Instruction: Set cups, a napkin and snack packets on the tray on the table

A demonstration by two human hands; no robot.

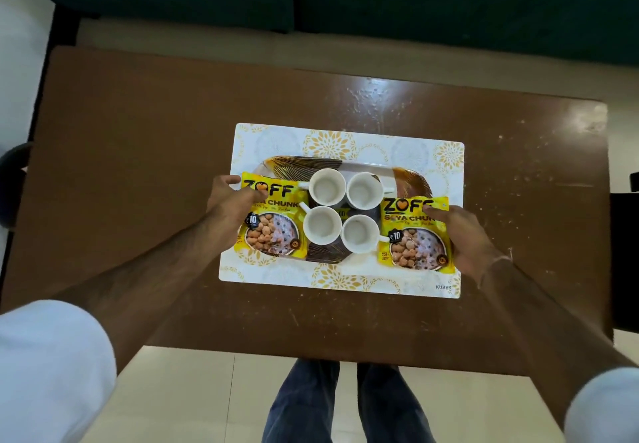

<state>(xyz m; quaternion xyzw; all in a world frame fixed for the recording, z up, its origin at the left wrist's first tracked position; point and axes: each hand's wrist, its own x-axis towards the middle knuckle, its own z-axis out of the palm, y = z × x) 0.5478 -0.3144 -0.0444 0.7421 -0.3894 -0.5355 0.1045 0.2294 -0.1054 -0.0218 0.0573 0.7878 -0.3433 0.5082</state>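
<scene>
I see four white cups (340,216) clustered mid-tray (411,179). My left hand (230,205) and right hand (463,235) each grip a yellow Zoff packet (276,231).

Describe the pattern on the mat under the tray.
The mat is white with gold and pale grey floral medallions, seen best in the head view.

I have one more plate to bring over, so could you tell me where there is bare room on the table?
Free: the brown table left of the placemat, and the strip behind it. Crowded: the tray, filled by four cups and two packets.
</scene>
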